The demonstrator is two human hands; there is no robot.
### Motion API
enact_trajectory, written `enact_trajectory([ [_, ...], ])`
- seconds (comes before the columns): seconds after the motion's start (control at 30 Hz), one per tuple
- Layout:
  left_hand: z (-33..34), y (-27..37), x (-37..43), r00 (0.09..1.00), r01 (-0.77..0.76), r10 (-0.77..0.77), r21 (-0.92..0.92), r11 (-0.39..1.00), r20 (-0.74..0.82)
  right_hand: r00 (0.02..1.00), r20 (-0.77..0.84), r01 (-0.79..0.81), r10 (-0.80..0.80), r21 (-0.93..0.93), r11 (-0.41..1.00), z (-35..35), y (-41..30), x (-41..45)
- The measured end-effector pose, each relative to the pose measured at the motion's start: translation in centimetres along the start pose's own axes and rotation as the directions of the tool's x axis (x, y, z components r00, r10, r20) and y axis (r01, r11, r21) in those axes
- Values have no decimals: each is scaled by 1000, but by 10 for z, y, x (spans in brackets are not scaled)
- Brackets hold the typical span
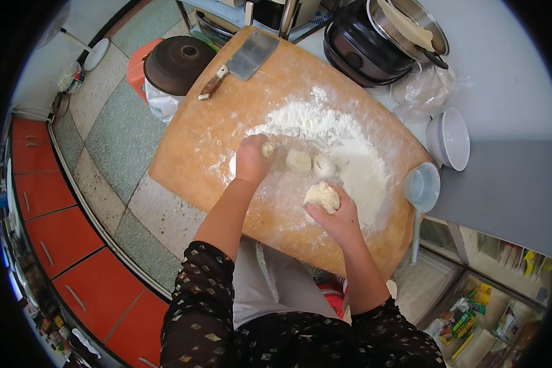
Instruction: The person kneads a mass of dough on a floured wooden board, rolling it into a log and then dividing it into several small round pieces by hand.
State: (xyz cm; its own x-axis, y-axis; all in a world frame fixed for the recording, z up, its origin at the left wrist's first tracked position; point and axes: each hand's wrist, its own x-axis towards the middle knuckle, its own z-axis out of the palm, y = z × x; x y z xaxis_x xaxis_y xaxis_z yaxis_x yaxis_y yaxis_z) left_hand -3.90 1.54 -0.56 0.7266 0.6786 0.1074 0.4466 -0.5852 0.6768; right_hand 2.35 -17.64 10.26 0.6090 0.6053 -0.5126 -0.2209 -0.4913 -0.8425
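On a floured wooden board (188, 133), my left hand (254, 157) is curled around a small piece of dough (268, 149), mostly hidden by the palm and fingers. A bit of white shows beside that hand's left edge; what it is, I cannot tell. My right hand (339, 212) grips a larger lump of dough (323, 197), thumb on its near side. Between and beyond the hands, a flattish dough piece (298, 160) and a rounder one (324, 166) lie side by side. Loose flour (322, 122) spreads in an arc behind them and down the right.
A cleaver (253, 54) lies near the board's far left edge. A metal ladle (422, 186) rests over the right edge, near a white bowl (448, 139). A black electric cooker (370, 46) with a steel pot stands behind; a dark round lid (180, 65) is beyond the left edge.
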Motion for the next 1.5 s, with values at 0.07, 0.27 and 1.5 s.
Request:
enact_trajectory([
  [0.07,-6,-1,3,983,158,-172,-180,971,-63,958,-119,238,-261,-177,955,6,17,1],
  [0.27,-18,-14,3,853,455,-510,-630,629,106,880,297,299,-372,-953,-53,1,136,45],
  [1.5,-23,38,-52,553,819,-294,-573,21,780,862,312,471,-400,-787,400,-8,-20,41],
])
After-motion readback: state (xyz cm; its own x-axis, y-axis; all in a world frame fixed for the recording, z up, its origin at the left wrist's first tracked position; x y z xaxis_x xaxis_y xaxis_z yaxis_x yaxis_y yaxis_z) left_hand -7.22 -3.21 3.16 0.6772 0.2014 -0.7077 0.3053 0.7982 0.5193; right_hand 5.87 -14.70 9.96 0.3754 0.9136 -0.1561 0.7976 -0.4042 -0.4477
